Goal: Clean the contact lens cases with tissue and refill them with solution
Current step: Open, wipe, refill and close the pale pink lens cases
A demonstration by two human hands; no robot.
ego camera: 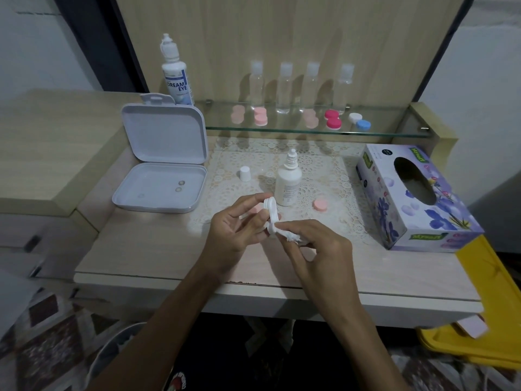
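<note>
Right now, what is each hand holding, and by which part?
The left hand pinches the white lens case at its upper well. The right hand grips a wad of tissue by its bunched end, pressed at the case's lower well.

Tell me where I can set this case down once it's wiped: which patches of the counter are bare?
Bare counter lies between the left hand and the open white box, and along the front edge below both hands. A smaller patch sits between the right hand and the tissue box. Crowded: the lace mat around the solution bottle, white cap and pink lid.
</note>
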